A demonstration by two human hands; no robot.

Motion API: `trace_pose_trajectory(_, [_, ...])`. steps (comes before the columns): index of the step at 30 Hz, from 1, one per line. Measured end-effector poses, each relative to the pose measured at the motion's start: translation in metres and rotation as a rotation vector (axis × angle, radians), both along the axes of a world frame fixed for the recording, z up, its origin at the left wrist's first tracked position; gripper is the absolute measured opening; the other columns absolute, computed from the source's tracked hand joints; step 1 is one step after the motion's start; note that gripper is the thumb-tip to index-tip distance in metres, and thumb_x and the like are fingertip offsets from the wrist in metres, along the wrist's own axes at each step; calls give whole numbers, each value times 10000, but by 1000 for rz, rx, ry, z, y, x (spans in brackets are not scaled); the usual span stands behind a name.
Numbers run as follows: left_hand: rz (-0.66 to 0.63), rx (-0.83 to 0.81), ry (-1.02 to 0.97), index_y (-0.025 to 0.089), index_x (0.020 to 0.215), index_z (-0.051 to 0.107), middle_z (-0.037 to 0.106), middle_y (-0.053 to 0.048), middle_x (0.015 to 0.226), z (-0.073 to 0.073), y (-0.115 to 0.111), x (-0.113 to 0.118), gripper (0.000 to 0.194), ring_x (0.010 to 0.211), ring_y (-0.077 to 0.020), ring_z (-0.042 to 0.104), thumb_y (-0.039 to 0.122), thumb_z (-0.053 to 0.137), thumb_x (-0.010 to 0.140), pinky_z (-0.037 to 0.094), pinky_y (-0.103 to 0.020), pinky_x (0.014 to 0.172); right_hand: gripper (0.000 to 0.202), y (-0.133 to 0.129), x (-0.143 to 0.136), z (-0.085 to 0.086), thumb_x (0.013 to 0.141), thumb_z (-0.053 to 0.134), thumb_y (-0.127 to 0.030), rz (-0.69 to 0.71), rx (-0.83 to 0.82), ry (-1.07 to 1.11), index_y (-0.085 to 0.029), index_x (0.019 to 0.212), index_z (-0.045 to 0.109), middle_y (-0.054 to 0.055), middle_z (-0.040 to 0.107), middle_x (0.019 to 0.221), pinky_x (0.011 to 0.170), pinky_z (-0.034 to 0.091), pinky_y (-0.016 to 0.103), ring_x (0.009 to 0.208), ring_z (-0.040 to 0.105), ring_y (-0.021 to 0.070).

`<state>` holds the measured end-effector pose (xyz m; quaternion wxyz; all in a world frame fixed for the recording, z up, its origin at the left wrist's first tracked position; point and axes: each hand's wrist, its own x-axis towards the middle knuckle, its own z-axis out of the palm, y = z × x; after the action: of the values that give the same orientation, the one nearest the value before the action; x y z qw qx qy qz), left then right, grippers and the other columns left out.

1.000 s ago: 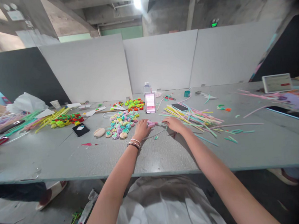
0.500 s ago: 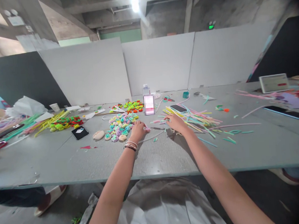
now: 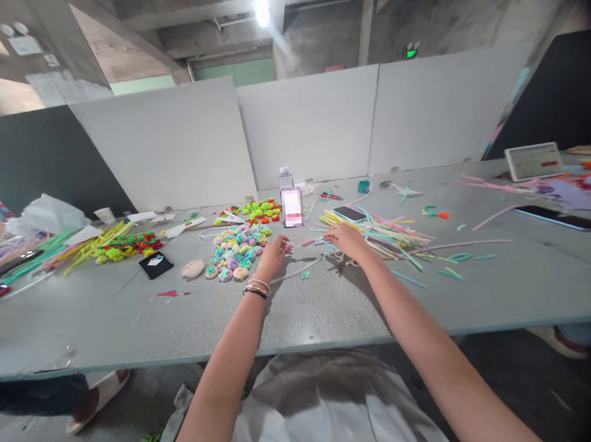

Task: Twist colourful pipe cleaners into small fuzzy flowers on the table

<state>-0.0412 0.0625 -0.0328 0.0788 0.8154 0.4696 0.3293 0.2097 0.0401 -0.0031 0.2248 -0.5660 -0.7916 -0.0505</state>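
My left hand (image 3: 276, 252) is closed on a small pink-purple fuzzy piece (image 3: 288, 247), beside a pile of pastel fuzzy coils (image 3: 234, 248). Across a small gap, my right hand (image 3: 345, 239) has its fingers pinched together by a short pink fuzzy piece (image 3: 309, 243) and other small pieces near the fingertips. Its grip is too small to make out. To the right of that hand lies a heap of pastel fuzzy stems (image 3: 389, 232). Scissors (image 3: 344, 263) lie partly in shadow under the right hand.
A bottle (image 3: 285, 177) stands behind an upright phone (image 3: 292, 206). Another phone (image 3: 349, 214) lies by the stems. Bright coils (image 3: 262, 211), a black square item (image 3: 156, 264), a plastic bag (image 3: 49, 213) and a white-framed tablet (image 3: 534, 162) are on the table (image 3: 301, 314).
The view has shifted slightly. My left hand has turned a little, with the pink-purple piece still at its fingertips. My right hand has hardly moved.
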Motion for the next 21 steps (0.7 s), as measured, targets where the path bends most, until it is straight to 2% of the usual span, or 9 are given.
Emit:
trace_pose_trajectory(2, [-27, 8, -16, 165, 1137, 590, 697, -94, 979, 0, 1, 1, 285, 929, -184, 630, 170, 482, 873, 476, -306, 836, 241, 0, -1, -1, 888, 541, -201, 10, 3, 12, -218, 1039, 728, 80, 712, 1035, 861, 452, 318, 989, 628, 205])
trace_pose_trajectory(6, [-70, 30, 15, 146, 1026, 657, 697, -115, 1008, 3, 3, 3, 231, 934, -194, 635, 147, 515, 844, 473, -327, 873, 234, 0, -2, -2, 880, 552, -187, 26, 32, 42, -222, 1029, 728, 68, 710, 1039, 876, 448, 315, 1011, 617, 201])
trace_pose_trajectory(21, [-30, 90, 102, 154, 1045, 642, 681, -99, 1026, 4, 2, -3, 238, 960, -190, 614, 153, 473, 878, 459, -324, 895, 231, 1, 2, -2, 877, 547, -178, -24, 65, 64, -230, 1003, 734, 60, 710, 1020, 841, 449, 312, 1001, 607, 208])
